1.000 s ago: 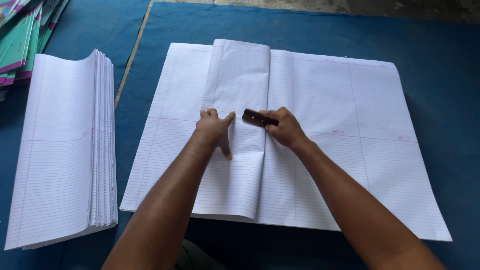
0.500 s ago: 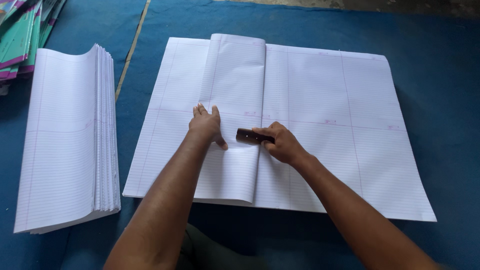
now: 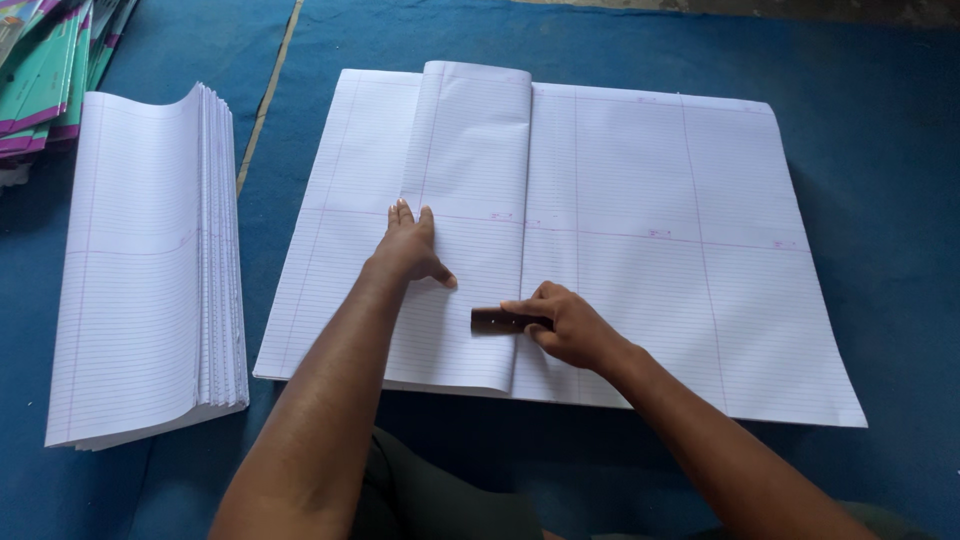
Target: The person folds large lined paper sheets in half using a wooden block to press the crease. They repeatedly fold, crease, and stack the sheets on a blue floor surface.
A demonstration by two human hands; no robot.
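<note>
A large sheet of white ruled paper (image 3: 650, 250) lies spread on the blue floor mat (image 3: 880, 150). Its left part is folded over into a narrower panel (image 3: 470, 160) with the fold edge running toward me. My left hand (image 3: 410, 248) rests flat on that folded panel, fingers together and thumb out. My right hand (image 3: 562, 322) grips a small dark flat tool (image 3: 497, 319) and presses it across the fold edge, near the sheet's front.
A thick stack of folded ruled sheets (image 3: 150, 270) lies to the left on the mat. Green and purple booklet covers (image 3: 50, 70) are piled at the far left corner. A thin yellow line (image 3: 268, 95) runs along the mat between stack and sheet.
My right hand has slid the dark tool down the fold toward me. My left hand stays flat on the folded panel, now farther up the sheet than the tool.
</note>
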